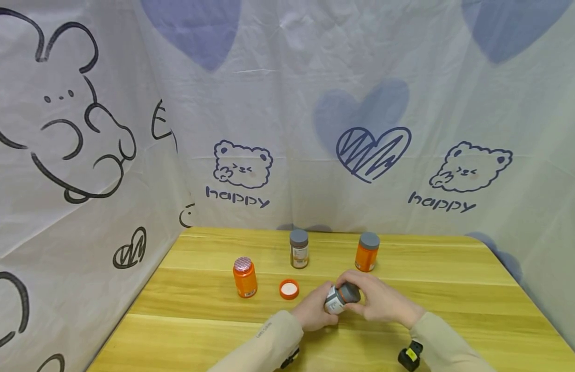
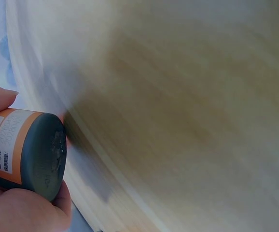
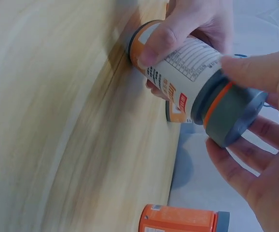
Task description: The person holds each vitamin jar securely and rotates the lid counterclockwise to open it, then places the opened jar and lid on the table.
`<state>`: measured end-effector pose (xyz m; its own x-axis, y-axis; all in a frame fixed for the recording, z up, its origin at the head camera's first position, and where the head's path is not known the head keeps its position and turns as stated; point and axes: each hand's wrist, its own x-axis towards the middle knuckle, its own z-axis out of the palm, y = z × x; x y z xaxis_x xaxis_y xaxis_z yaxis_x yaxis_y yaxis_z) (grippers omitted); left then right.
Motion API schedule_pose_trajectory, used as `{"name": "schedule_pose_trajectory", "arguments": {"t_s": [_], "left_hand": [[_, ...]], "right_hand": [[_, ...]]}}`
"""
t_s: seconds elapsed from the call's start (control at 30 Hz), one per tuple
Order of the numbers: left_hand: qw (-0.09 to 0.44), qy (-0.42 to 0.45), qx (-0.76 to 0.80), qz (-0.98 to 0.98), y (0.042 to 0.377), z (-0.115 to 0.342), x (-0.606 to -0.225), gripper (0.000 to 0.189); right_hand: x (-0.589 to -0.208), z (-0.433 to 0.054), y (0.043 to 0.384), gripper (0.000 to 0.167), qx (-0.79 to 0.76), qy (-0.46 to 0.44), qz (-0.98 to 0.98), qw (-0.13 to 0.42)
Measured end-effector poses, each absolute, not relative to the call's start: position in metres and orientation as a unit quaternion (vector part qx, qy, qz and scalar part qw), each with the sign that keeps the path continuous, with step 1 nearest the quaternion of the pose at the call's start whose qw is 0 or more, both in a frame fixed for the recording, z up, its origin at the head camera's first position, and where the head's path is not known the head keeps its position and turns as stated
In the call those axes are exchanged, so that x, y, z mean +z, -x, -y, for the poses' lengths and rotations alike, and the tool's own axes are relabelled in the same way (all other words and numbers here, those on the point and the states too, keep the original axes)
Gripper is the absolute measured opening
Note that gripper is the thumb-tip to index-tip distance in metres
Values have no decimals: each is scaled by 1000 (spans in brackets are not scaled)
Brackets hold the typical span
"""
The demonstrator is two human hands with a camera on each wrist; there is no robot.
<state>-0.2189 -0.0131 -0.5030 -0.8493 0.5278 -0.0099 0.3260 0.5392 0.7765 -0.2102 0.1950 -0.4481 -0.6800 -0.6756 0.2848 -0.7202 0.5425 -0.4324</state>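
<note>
A dark grey bottle (image 1: 333, 302) with a white and orange label is tilted in both hands above the table. My left hand (image 1: 313, 310) grips its body, thumb along the label. Fingers and thumb of my right hand (image 1: 382, 298) curl round its grey cap (image 1: 350, 292). In the right wrist view an orange ring shows between the grey cap (image 3: 236, 116) and the bottle's shoulder; whether the cap is loose I cannot tell. The left wrist view shows the bottle's base (image 2: 45, 157) facing out from the left hand (image 2: 26, 210).
An orange bottle (image 1: 245, 282) with a foil-sealed mouth stands at left, near an upturned orange cap (image 1: 289, 289). Farther back stand a grey-capped dark bottle (image 1: 299, 253) and a grey-capped orange bottle (image 1: 367, 253). Printed cloth (image 1: 292, 103) hangs behind the wooden table (image 1: 185, 310).
</note>
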Motion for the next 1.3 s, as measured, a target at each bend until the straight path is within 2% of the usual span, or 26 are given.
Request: {"name": "schedule_pose_trajectory", "arguments": {"t_s": [0.3, 0.6, 1.0, 1.3], "left_hand": [[110, -253, 419, -865, 218, 14, -504, 52], [120, -250, 419, -865, 218, 13, -502, 55], [127, -247, 411, -868, 219, 12, -503, 61], [126, -248, 408, -869, 216, 13, -498, 58]], "right_hand": [[-452, -188, 212, 21, 305, -393, 865, 60], [-454, -182, 213, 12, 322, -380, 863, 85], [-456, -174, 213, 16, 335, -325, 876, 121], [-454, -170, 211, 23, 343, -308, 879, 126]]}}
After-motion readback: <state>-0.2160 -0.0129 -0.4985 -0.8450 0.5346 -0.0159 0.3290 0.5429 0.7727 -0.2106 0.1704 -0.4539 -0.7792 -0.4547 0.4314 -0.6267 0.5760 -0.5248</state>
